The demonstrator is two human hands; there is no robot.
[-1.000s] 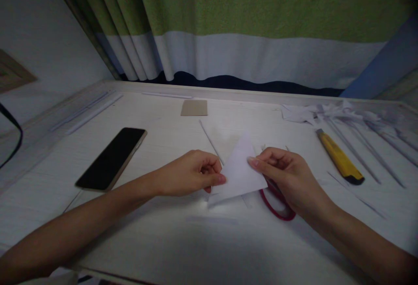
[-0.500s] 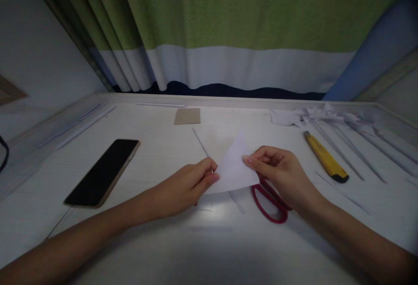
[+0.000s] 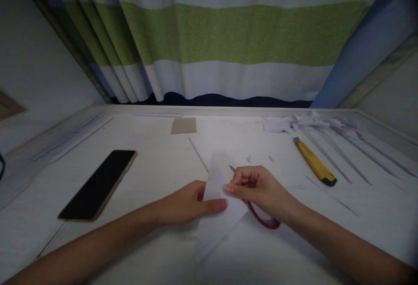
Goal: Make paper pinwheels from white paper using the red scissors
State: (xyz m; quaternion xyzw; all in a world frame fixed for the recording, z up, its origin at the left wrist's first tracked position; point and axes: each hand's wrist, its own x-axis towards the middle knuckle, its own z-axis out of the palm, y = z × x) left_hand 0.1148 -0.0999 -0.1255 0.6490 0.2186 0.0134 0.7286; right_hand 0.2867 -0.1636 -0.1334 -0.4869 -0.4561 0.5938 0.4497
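Note:
A white sheet of paper (image 3: 215, 226), pointed at its top, is held up between both hands over the tabletop. My left hand (image 3: 187, 202) pinches its left side, the thumb lying across the front and the fingers behind. On the right edge, my right hand (image 3: 261, 189) grips the paper between thumb and fingertips. Below that hand lie scissors (image 3: 265, 225) with a red handle; a blade tip shows above the fingers and the rest is hidden. Behind the paper, a thin white paper stick (image 3: 198, 154) lies slanted on the table.
A phone (image 3: 99, 184) lies at left, a yellow utility knife (image 3: 314, 161) at right. Several rolled paper sticks (image 3: 352, 152) and crumpled paper (image 3: 277, 123) lie at the far right. A square cardboard piece (image 3: 183, 126) is near the back edge, before a striped curtain (image 3: 228, 36).
The paper has been turned, its lower part now hanging toward me. Both hands have moved lower in the view, the left thumb reaching farther across the sheet. The view has tilted up slightly.

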